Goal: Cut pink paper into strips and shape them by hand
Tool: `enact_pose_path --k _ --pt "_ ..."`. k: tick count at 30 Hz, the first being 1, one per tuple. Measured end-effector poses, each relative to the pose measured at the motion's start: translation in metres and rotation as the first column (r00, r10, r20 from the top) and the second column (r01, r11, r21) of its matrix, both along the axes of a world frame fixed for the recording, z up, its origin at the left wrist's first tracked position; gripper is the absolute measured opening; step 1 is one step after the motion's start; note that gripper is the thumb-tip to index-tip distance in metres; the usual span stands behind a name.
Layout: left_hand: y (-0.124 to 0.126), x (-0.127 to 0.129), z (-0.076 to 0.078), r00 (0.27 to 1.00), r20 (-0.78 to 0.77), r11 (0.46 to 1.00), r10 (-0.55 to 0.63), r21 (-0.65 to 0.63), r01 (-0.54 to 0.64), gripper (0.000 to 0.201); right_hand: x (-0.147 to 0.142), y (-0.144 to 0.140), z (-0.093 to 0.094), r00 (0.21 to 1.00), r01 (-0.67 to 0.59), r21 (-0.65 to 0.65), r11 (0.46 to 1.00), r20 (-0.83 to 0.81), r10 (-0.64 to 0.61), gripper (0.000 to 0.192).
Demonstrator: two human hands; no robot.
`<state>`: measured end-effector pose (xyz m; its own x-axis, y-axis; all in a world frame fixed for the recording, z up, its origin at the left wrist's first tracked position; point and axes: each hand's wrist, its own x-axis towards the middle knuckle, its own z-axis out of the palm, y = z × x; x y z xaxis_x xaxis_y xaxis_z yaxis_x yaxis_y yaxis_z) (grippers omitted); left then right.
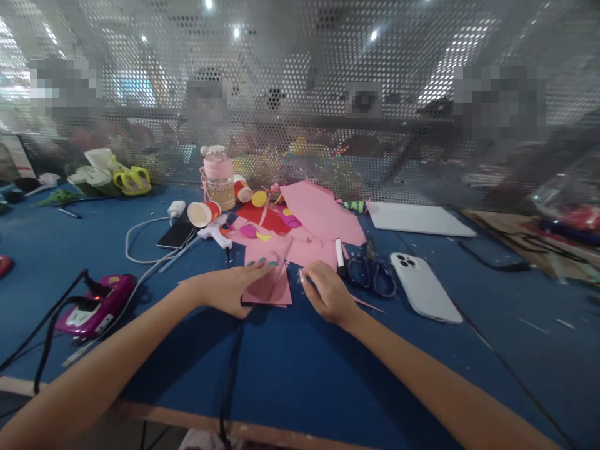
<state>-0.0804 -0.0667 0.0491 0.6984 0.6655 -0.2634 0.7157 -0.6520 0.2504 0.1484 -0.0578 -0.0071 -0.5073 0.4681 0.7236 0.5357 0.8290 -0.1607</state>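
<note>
Here, the left hand [234, 287] spreads on pink paper [285, 296], the right hand [329, 292] curls, grip unclear; 2 tipped cups [204, 214] flank a bottle [219, 181]

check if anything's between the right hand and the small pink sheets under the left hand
Nothing visible blocks the right hand: only blue table lies before the small pink sheets. A small shiny bit sits at its fingers, too unclear to name. The left hand covers part of the sheets.

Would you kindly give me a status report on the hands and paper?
Left hand open on pink paper. Right hand curled beside it, grip unclear. Scissors and white phone nearby, right of both hands.
</note>
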Motion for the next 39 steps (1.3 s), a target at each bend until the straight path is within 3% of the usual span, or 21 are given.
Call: enact_pose_path --k 3,8,10,12,14,16,18,20,22,25,27,31,34,37,39 --pt "-0.002 -0.001 -0.001 1.0 0.007 0.999 0.024 0.023 -0.024 0.087 -0.002 0.0 0.001 1.0 -0.025 0.01 1.0 0.008 0.025 0.017" --pt "0.001 0.004 -0.015 0.996 0.072 0.983 0.047 0.174 -0.059 0.078 -0.002 -0.003 0.006 0.997 -0.052 0.092 0.994 -0.055 0.057 0.019" --pt "0.005 0.005 -0.022 0.994 0.11 0.974 0.016 0.222 -0.04 0.076 -0.001 -0.008 0.009 0.986 -0.158 0.13 0.979 -0.032 0.163 0.017" --pt "0.009 0.004 -0.027 0.981 0.192 0.965 0.012 0.253 -0.062 0.069 -0.003 -0.016 0.011 0.939 -0.344 0.119 0.931 0.064 0.339 0.015" --pt "0.013 0.003 -0.031 0.944 0.321 0.95 0.08 0.262 -0.17 0.056 -0.01 -0.027 0.014 0.837 -0.525 0.009 0.851 0.185 0.515 0.025" --pt "0.016 0.003 -0.034 0.889 0.433 0.919 0.151 0.27 -0.288 0.047 -0.019 -0.036 0.017 0.729 -0.606 -0.191 0.772 0.255 0.635 0.041" --pt "0.019 0.002 -0.035 0.845 0.499 0.894 0.192 0.267 -0.361 0.041 -0.026 -0.039 0.018 0.668 -0.569 -0.403 0.717 0.282 0.689 0.052" --pt "0.019 0.002 -0.037 0.823 0.53 0.881 0.207 0.264 -0.392 0.039 -0.027 -0.03 0.016 0.675 -0.458 -0.533 0.711 0.312 0.668 0.052" --pt "0.019 0.002 -0.038 0.813 0.544 0.872 0.205 0.275 -0.404 0.038 -0.021 -0.014 0.011 0.775 -0.298 -0.542 0.786 0.344 0.531 0.045" --pt "0.017 0.004 -0.038 0.81 0.54 0.847 0.23 0.298 -0.44 0.038 -0.007 0.008 0.0 0.911 0.032 -0.425 0.904 0.385 0.149 0.05" --pt "0.016 0.005 -0.037 0.81 0.521 0.829 0.267 0.304 -0.469 0.037 0.0 0.013 -0.004 0.929 0.144 -0.32 0.936 0.369 -0.017 0.051" --pt "0.013 0.007 -0.037 0.842 0.462 0.825 0.28 0.332 -0.457 0.039 0.001 0.008 -0.006 0.935 0.239 -0.06 0.969 0.282 -0.213 0.041" --pt "0.01 0.008 -0.039 0.908 0.376 0.852 0.184 0.4 -0.338 0.044 0.006 0.014 -0.003 0.891 0.423 0.032 0.906 0.169 -0.422 0.033" --pt "0.005 0.009 -0.041 0.974 0.228 0.872 0.014 0.474 -0.123 0.051 0.023 0.03 0.0 0.699 0.705 0.02 0.709 0.144 -0.7 0.03" --pt "0.001 0.011 -0.041 0.988 0.127 0.874 -0.091 0.486 0.018 0.053 0.038 0.041 0.0 0.609 0.783 -0.001 0.622 0.2 -0.767 0.03"
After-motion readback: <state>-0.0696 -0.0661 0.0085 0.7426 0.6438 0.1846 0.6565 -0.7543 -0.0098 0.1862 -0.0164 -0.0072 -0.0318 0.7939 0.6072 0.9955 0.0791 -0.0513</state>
